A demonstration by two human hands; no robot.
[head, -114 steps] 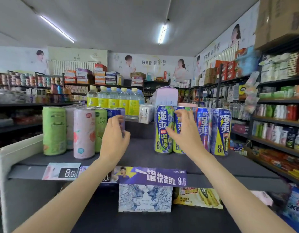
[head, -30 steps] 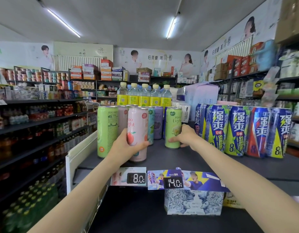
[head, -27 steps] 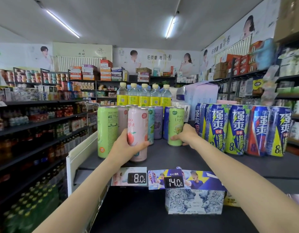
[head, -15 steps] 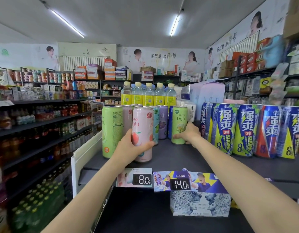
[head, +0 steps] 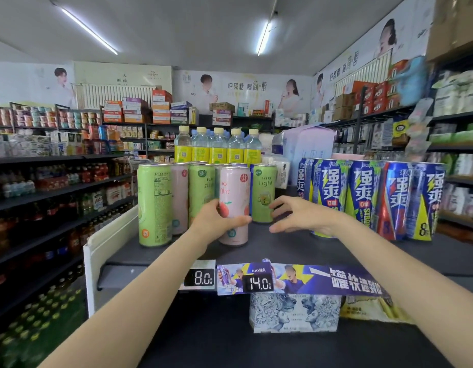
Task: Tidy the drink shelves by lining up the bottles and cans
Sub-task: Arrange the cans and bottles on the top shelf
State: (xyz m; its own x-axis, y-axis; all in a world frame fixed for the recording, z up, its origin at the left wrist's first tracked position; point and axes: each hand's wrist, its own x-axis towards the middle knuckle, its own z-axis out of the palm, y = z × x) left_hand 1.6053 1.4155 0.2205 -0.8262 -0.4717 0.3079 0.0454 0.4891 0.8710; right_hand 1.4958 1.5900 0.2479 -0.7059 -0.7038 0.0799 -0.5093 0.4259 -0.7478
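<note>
1. Head view: the left hand (head: 216, 224) grips the lower part of a pink peach can (head: 234, 192), thumb across its front; the can stands upright on the dark shelf (head: 269, 248).
2. The right hand (head: 300, 216) hovers with fingers spread wide and slightly bent, holding nothing, just right of a green Rio Light can (head: 264, 191); whether its fingertips touch that can cannot be told.
3. More tall green and pink cans (head: 154, 204) stand to the left, clustered unevenly.
4. Blue-and-yellow cans (head: 368, 197) form a row at the right.
5. Yellow-labelled bottles (head: 218, 147) stand behind.
6. Price tags (head: 258, 282) reading 8.0 and 14.0 sit on the shelf's front edge.
</note>
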